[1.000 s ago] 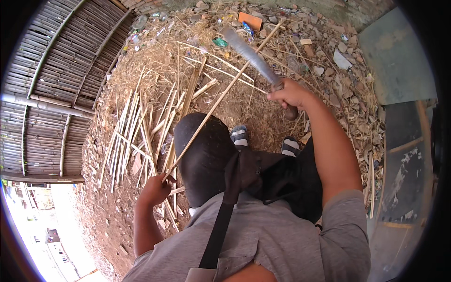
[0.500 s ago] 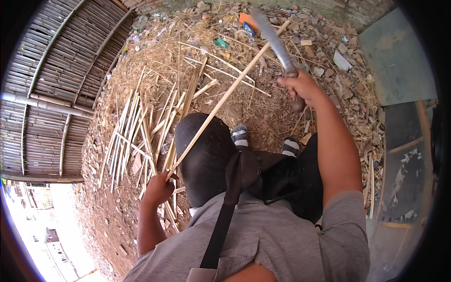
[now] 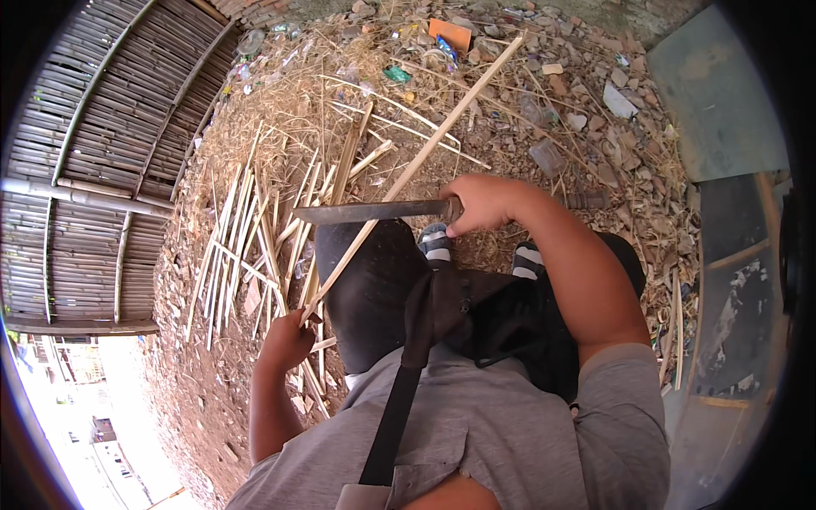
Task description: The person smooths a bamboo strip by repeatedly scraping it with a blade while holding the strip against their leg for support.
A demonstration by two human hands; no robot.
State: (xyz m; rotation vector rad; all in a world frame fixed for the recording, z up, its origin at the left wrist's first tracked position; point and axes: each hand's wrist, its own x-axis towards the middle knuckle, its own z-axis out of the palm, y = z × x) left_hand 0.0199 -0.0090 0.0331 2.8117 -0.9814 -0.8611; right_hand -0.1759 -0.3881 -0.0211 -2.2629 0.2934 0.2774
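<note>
My left hand (image 3: 291, 340) is closed round the near end of a long pale bamboo strip (image 3: 442, 132). The strip slants up and away to the right, passing over my dark-clad knee (image 3: 365, 263). My right hand (image 3: 480, 204) grips the handle of a machete (image 3: 374, 212). Its blade lies level, pointing left, and crosses above the strip over the knee; whether the two touch I cannot tell. Part of the handle is hidden by the hand and forearm. Several split bamboo strips (image 3: 234, 246) lie in a loose pile on the ground to the left.
A bamboo slat wall (image 3: 93, 144) stands at the left. Rubble and dry straw (image 3: 289, 102) cover the ground ahead, with an orange piece (image 3: 450, 35) and a green scrap (image 3: 397, 74). Grey panels (image 3: 718, 102) stand at the right. My feet, in striped footwear (image 3: 436, 246), are just ahead.
My right hand has brought the machete down and leftward, from pointing up and away to lying level across the strip. My left hand and the strip have hardly moved.
</note>
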